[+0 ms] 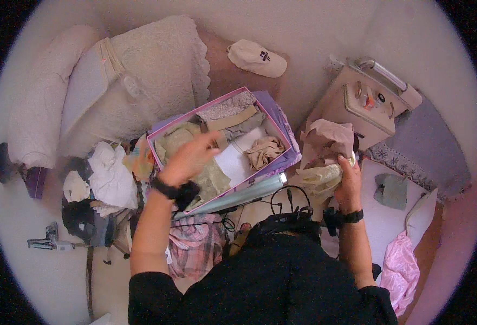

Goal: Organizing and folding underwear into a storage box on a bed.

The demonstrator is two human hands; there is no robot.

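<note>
Before me a shallow pink-edged box [277,132] sits tilted on purple patterned cloth [285,122]. In it lie pale green lace-like fabric [212,178], a patterned grey-beige folded cloth [232,105], a tan band [235,118], a white piece [237,160] and a crumpled beige cloth [265,152]. Over the box's left half is my left hand [191,158], slightly blurred, thumb apart from the fingers and nothing visible in it. To the right of the box, my right hand [349,178] grips a pale yellow cloth [323,174], with a dusty-pink cloth [332,136] bunched above it.
A light blue roll [238,195] runs along the box's near side. Heaped clothes [112,174] and a plaid garment [195,248] lie left. Beyond are a quilted cover [157,65] and a cap [256,59]. A hard case with a handle [364,118] stands right, near pink fabric [401,272].
</note>
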